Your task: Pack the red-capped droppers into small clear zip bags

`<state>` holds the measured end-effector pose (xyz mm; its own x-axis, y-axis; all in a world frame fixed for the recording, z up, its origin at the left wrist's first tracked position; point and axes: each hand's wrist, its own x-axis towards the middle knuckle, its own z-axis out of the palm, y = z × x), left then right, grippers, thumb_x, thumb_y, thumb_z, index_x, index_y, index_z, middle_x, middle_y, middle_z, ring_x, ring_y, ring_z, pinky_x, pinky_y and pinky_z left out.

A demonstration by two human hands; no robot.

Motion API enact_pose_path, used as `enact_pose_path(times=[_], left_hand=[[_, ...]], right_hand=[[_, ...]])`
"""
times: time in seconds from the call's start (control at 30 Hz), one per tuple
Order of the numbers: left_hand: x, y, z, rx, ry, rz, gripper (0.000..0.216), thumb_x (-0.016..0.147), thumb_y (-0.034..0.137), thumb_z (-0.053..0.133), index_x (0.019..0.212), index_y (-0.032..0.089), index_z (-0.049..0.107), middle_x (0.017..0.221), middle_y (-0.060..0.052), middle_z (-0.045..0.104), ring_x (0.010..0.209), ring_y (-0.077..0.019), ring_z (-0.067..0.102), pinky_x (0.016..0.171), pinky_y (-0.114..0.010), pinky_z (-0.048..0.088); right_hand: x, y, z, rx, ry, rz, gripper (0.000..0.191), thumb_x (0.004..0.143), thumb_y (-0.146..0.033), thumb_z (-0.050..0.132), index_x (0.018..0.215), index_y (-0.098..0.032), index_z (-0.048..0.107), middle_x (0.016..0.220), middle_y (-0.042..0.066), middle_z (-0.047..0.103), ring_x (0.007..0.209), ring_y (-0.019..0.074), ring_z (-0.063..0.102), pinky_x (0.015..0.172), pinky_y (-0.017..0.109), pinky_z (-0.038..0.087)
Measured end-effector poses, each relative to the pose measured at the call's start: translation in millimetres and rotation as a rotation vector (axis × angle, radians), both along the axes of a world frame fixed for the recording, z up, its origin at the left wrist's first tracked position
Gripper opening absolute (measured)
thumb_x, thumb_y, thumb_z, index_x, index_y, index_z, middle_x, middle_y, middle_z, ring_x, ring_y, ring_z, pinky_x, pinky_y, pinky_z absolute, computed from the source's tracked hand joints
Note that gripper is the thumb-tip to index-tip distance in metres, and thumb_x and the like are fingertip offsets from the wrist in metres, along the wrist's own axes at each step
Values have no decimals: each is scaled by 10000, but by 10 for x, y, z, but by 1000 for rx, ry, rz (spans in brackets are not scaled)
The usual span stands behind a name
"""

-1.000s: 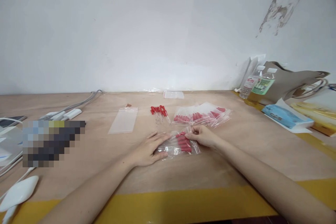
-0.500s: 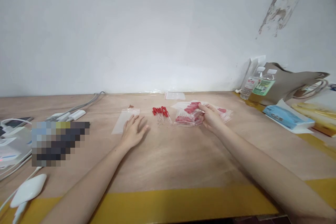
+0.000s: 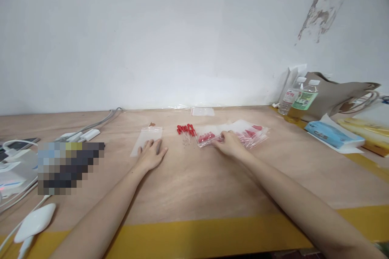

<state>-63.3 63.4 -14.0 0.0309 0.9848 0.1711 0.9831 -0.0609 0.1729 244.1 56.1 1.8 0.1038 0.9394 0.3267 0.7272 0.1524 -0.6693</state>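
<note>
Bag pile (image 3: 249, 136), right hand (image 3: 232, 145) at its near-left side

Pile lies right of centre on worktop (image 3: 194, 186), red pieces (image 3: 206, 137) showing inside. Right fingers bent, narrow; can't tell if pinching a bag. Loose red-topped droppers (image 3: 186, 130) just left. Left hand (image 3: 150, 156) farther left, over near end of flat clear bag (image 3: 148, 135), fingers slightly spread. Bottles (image 3: 305, 100), blue tissue pack (image 3: 332, 134) far right.

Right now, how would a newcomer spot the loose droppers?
Start at the brown table against the white wall. Toward its far side, between the left hand and the pile of bags, lies a bunch of droppers, red tops toward the wall, clear stems toward the wearer. Unlike the red pieces in the pile, these lie outside any bag.
</note>
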Motion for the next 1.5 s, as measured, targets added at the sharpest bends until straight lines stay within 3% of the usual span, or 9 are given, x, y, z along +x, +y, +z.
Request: enact_pose_path(times=[0.23, 0.33, 0.53, 0.67, 0.8, 1.1, 1.23, 1.33, 1.5], left_hand=[[-18, 15, -20, -17, 12, -7, 551, 851, 531, 271, 1280, 204, 386, 1343, -160, 345, 1256, -292, 291, 982, -543, 189], [-20, 11, -18, -26, 21, -12, 564, 853, 539, 253, 1286, 201, 381, 1348, -162, 337, 1260, -290, 284, 982, -543, 189], [-8, 19, -14, -45, 43, -6, 543, 861, 517, 247, 1281, 205, 394, 1346, -163, 339, 1274, -284, 258, 983, -543, 181], [5, 14, -2, -52, 52, -1, 540, 864, 508, 247, 1284, 203, 394, 1354, -163, 327, 1270, -288, 265, 985, -536, 182], [7, 4, 5, -52, 58, -5, 538, 865, 514, 240, 1282, 212, 395, 1356, -151, 329, 1269, -280, 269, 987, -526, 188], [21, -16, 11, -30, 87, -7, 529, 869, 496, 252, 1282, 198, 395, 1344, -150, 355, 1261, -274, 282, 975, -512, 218], [41, -36, 34, 5, 95, 1, 513, 868, 481, 277, 1272, 189, 398, 1312, -127, 415, 1222, -268, 345, 959, -494, 261], [41, -37, 58, 47, 97, 36, 492, 881, 464, 251, 1239, 182, 436, 1255, -116, 483, 1167, -274, 414, 946, -479, 286], [-1, -2, 65, 136, 130, 109, 441, 888, 396, 285, 1202, 152, 475, 1286, -125, 445, 1207, -283, 359, 987, -452, 238]], right_hand=[[81, 21, -25, -14, -111, 87, 28, 630, -198, 572, 647, -176, 569, 651, 25, 612, 647, 161, 556, 611, 249, 392], [172, 74, 34, 60, -136, 51, 128, 682, -151, 501, 711, -163, 625, 743, 49, 640, 701, 155, 571, 660, 244, 406], [350, 5, 199, 83, -567, -39, 248, 657, -113, 495, 832, -140, 669, 921, 117, 608, 877, 226, 523, 772, 314, 390], [115, -76, 207, 287, -667, 231, 343, 736, -242, 516, 1057, -151, 596, 1119, 115, 544, 1026, 240, 454, 872, 346, 345], [-148, -11, 86, 288, -788, 488, 389, 820, -265, 449, 1204, -213, 486, 1210, 75, 505, 1102, 220, 423, 888, 334, 320], [-1, 173, 140, 109, -1051, 337, 268, 796, -125, 407, 965, -151, 614, 971, 126, 602, 899, 221, 529, 747, 321, 327], [-44, 161, 285, 34, -982, 293, 240, 772, -203, 426, 849, -167, 650, 984, 117, 604, 932, 239, 516, 777, 354, 325], [-248, 210, 334, -27, -712, 262, 287, 799, -294, 406, 794, -160, 660, 946, 116, 625, 954, 241, 519, 795, 340, 343], [-679, 426, 246, -221, -343, 140, 230, 727, -242, 526, 891, -121, 633, 873, 115, 653, 758, 176, 593, 614, 222, 409]])
